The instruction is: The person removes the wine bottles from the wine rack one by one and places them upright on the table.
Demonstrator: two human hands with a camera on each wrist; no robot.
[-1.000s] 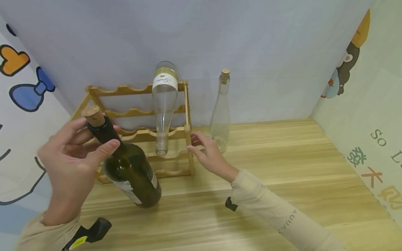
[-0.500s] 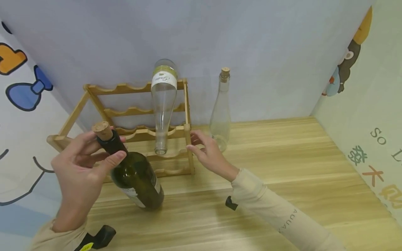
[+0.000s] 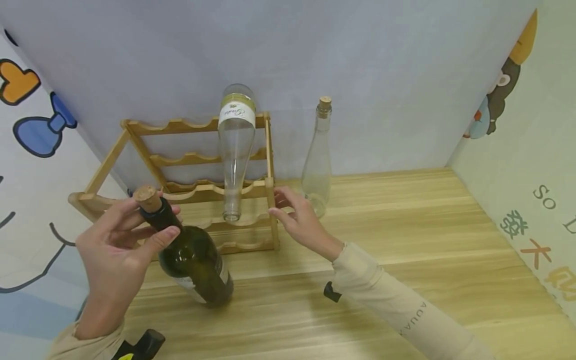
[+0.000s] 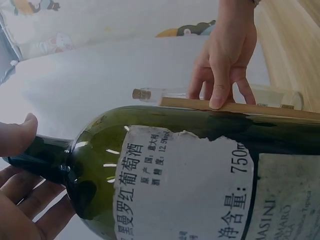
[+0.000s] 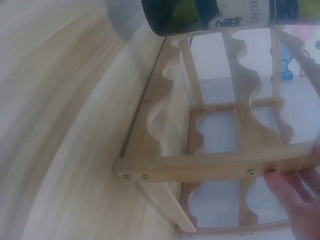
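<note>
My left hand (image 3: 117, 250) grips the neck of a dark green wine bottle (image 3: 195, 265), which has a cork (image 3: 147, 198) in its mouth. The bottle leans, neck toward the left hand, in front of a wooden wine rack (image 3: 180, 127). Its torn white label (image 4: 180, 180) shows large in the left wrist view. My right hand (image 3: 299, 220) holds the rack's right front post (image 5: 215, 165), thumb and fingertips against the wood. A clear glass bottle (image 3: 236, 145) lies in the rack's top right slot, its mouth pointing forward.
A corked clear bottle (image 3: 317, 170) stands upright on the wooden table (image 3: 405, 225), just right of the rack and close behind the right hand. A pale back wall (image 3: 382, 75) and printed side walls border the table.
My left hand has brought the wine bottle a little right and lower, uncovering the rack's left front corner. The right hand stays on the rack.
</note>
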